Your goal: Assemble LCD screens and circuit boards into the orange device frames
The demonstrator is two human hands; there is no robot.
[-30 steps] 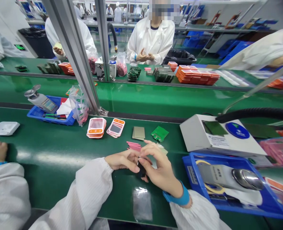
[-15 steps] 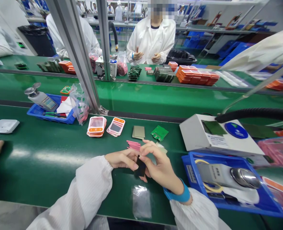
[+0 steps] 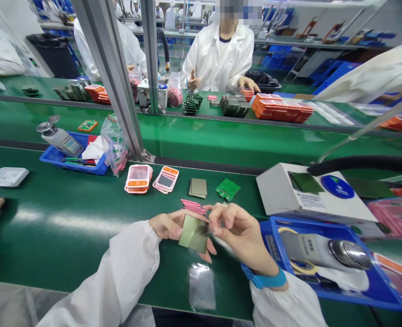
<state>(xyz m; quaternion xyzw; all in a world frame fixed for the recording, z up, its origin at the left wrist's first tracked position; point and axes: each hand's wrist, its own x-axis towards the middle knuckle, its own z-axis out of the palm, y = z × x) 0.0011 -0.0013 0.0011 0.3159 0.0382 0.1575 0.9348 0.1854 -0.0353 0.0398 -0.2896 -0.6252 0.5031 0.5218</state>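
Note:
My left hand (image 3: pixel 168 225) grips a small square display panel (image 3: pixel 190 234) by its left edge and from beneath. Its glossy greenish-grey face is tilted up toward me. At the panel's right edge my right hand (image 3: pixel 246 238), with a blue wrist strap, pinches a thin clear film (image 3: pixel 211 231). How much of the film still touches the panel I cannot tell. Just beyond my hands lie several pink strips (image 3: pixel 191 206), a few similar panels (image 3: pixel 198 187) and green circuit boards (image 3: pixel 228 189). A clear plastic sheet or bag (image 3: pixel 201 287) lies nearer to me.
Orange-and-white framed covers (image 3: pixel 138 179) are stacked left of the panels. A blue tray (image 3: pixel 323 290) with a dispenser bottle (image 3: pixel 347 253) and a white box (image 3: pixel 272 190) stand at right. Another blue tray (image 3: pixel 81 169) and a metal post (image 3: pixel 119 91) are at left. Co-workers sit opposite.
The panel has turned from dark to a bright greenish face. My right hand has moved rightward, drawing the film toward the edge. A co-worker opposite has reached to the orange stack.

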